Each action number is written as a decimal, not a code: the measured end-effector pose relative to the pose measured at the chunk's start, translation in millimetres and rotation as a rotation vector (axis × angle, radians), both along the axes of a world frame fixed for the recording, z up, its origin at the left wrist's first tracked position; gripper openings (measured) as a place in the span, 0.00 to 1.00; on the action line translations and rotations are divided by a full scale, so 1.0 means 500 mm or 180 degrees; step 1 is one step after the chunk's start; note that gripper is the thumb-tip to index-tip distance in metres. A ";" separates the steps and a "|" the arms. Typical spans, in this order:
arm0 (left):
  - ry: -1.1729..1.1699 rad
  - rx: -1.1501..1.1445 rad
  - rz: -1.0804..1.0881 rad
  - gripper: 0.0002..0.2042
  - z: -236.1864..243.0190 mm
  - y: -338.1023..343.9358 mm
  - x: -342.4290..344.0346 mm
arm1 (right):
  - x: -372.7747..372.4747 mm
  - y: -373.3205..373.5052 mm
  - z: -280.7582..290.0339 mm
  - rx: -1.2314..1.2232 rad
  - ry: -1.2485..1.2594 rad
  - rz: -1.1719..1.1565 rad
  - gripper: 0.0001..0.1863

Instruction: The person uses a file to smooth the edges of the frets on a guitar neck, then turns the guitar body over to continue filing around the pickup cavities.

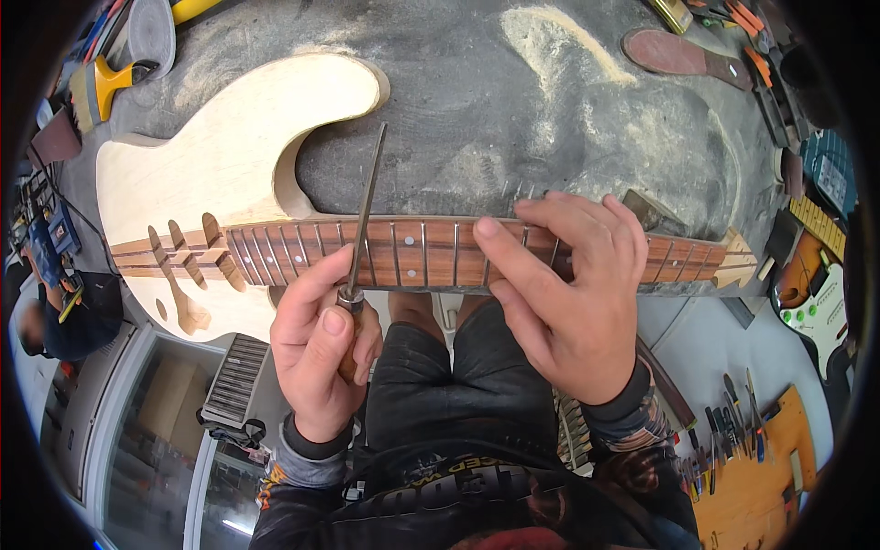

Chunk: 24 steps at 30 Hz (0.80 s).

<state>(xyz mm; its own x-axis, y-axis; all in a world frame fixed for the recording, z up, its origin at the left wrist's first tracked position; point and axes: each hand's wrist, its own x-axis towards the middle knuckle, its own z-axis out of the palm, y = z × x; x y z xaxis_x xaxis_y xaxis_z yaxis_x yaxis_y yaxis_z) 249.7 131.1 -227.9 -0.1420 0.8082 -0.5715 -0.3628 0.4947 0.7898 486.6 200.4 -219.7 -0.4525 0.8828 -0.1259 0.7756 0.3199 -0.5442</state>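
Note:
An unpainted pale wood guitar body (211,137) lies on the dark bench, its neck running to the right. The brown fretboard (442,252) carries metal frets and round light inlays. My left hand (321,339) is closed round the wooden handle of a slim metal file (368,202). The file points up and away, its blade crossing over the fretboard; whether it touches a fret I cannot tell. Farther right along the neck, my right hand (577,289) rests with fingers spread over the fretboard, holding nothing. Part of the fretboard is hidden under it.
Sawdust patches mark the dark bench top (431,73). A yellow-handled brush (108,84) lies at far left, a reddish sanding paddle (678,57) at far right. Small tools hang on an orange board (747,486) at lower right. Another person (82,307) is at far left.

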 end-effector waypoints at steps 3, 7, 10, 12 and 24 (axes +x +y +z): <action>-0.0058 0.0045 0.0065 0.25 -0.003 0.004 0.008 | 0.023 -0.007 -0.004 0.0094 0.0166 -0.0022 0.29; -0.0127 0.0081 -0.0010 0.26 -0.001 0.005 0.012 | 0.034 -0.018 -0.003 0.0026 0.0107 -0.0422 0.28; -0.0114 0.0015 0.0036 0.26 0.003 0.006 0.023 | 0.015 -0.007 -0.002 -0.0028 0.0002 -0.0358 0.27; -0.0147 -0.0027 0.0068 0.26 0.004 0.005 0.029 | 0.008 -0.006 -0.002 0.0013 -0.0100 -0.0177 0.26; -0.0290 0.0487 -0.0526 0.13 0.034 0.044 0.127 | 0.019 -0.119 0.024 -0.1727 0.1920 -0.1102 0.34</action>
